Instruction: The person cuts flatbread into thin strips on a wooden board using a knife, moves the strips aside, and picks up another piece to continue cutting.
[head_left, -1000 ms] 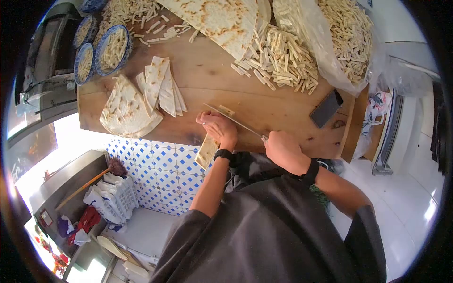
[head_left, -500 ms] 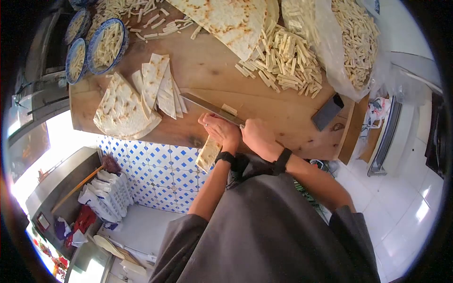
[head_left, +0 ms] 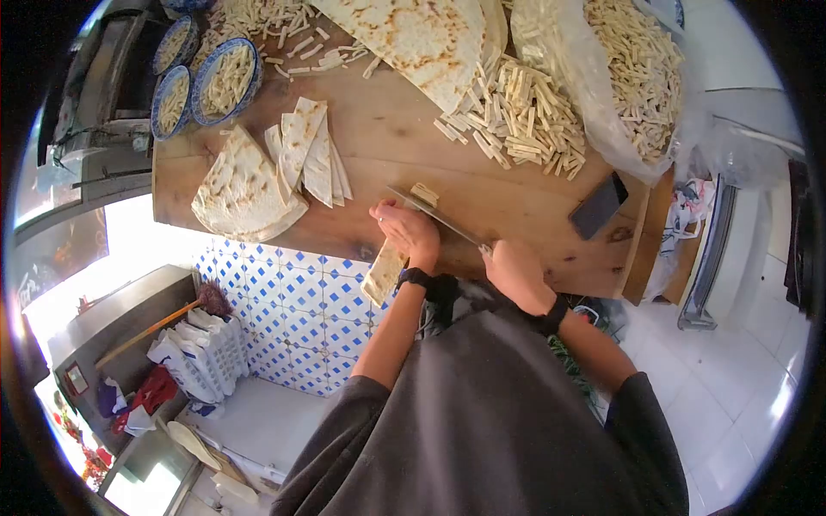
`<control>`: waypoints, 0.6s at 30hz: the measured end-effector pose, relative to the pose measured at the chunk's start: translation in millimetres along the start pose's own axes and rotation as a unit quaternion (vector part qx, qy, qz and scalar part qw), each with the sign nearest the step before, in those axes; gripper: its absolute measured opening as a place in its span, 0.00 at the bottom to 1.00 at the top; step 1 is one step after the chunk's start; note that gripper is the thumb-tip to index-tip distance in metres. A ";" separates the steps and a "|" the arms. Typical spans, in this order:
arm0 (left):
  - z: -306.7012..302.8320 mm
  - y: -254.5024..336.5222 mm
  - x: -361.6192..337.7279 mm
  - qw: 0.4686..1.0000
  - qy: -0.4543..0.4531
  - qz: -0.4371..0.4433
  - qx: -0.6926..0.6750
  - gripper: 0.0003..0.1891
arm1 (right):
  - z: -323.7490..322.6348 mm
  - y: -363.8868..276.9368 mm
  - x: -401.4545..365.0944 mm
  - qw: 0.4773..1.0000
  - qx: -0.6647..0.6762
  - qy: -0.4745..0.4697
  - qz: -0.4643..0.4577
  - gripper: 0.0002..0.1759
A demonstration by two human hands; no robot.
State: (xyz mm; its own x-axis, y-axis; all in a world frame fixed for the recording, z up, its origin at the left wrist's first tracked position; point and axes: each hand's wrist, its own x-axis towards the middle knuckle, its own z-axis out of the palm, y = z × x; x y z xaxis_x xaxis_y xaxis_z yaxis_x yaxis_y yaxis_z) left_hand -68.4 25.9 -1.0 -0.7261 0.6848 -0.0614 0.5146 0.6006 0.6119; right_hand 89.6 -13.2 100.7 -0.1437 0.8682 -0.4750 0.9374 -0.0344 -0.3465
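My right hand is wrapped round the handle of a long knife, near the table's front edge. Its blade slants up and left, past my left fingertips. My left hand presses down on a narrow stack of flatbread strips, fingers bent, gripping it. The near end of this stack sticks out over the table edge beneath my wrist. Just beyond the blade lie a few freshly cut flatbread sticks. Part of the stack is hidden under my left hand.
On the wooden table are flatbread wedges, flatbread strips, a large flatbread sheet and a heap of cut sticks. Blue-rimmed bowls stand left; a plastic bag and phone lie right.
My right hand has moved right, away from my left hand, drawing the knife back with it. More of the cut sticks show beyond the blade. The whole view has shifted slightly.
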 end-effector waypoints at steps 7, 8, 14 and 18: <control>0.0 -4.0 -0.9 0.999 0.009 0.009 -0.046 0.11 | -15.7 -16.4 -26.5 1.000 0.003 -0.012 0.013 0.20; 1.6 -7.9 -1.2 0.999 0.009 0.010 -0.046 0.11 | -16.7 -18.2 -27.5 1.000 0.002 -0.007 -0.001 0.20; -1.2 -8.7 -0.6 0.996 0.022 0.052 -0.067 0.14 | -16.9 -15.8 -26.2 1.000 0.011 -0.004 -0.008 0.23; -1.0 -8.4 -3.6 0.997 0.013 0.055 -0.049 0.14 | -30.1 -15.2 -24.1 0.999 0.019 -0.027 -0.020 0.24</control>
State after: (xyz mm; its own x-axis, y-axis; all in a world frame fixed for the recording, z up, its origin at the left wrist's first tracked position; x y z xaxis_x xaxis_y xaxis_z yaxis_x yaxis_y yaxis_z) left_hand -70.6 18.0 -5.2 -0.6799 0.7326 0.0309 0.5463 0.4780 0.6879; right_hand 88.3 -18.8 141.8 -0.1989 0.8415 -0.5023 0.9177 -0.0200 -0.3968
